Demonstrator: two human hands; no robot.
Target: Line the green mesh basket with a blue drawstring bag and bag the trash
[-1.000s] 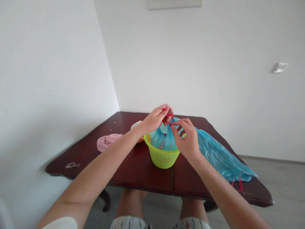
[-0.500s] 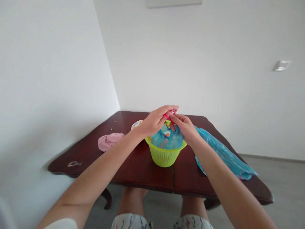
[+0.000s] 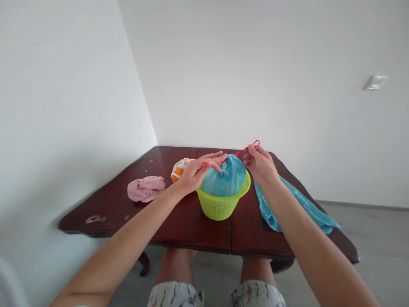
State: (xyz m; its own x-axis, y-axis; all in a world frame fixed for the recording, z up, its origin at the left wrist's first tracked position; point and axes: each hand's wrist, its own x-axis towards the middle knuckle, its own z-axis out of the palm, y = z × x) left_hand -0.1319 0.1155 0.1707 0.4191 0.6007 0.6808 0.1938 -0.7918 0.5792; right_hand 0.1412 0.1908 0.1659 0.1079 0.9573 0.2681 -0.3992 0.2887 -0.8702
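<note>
A blue plastic bag (image 3: 223, 181) sits bulging inside a yellow-green plastic basket (image 3: 220, 209), its top gathered. A thin red drawstring (image 3: 242, 151) runs across the bag's top. My right hand (image 3: 260, 164), at the bag's right, pinches a loop of this drawstring and draws it taut up and outward. My left hand (image 3: 196, 170) lies over the upper left of the bag, fingers stretched toward the right. A bit of the red drawstring shows at its thumb, and the hand appears closed on that end.
A dark wooden table (image 3: 198, 234) stands against the white walls. A folded pink cloth (image 3: 147, 189) lies at the left, with an orange-and-white bundle (image 3: 180, 168) behind my left hand. Another blue plastic bag (image 3: 303, 207) lies flat under my right forearm.
My hands have moved apart from above the bag: the right one outward with the drawstring loop, the left one down and left. The drawstring is now stretched and the bag's top gathered.
</note>
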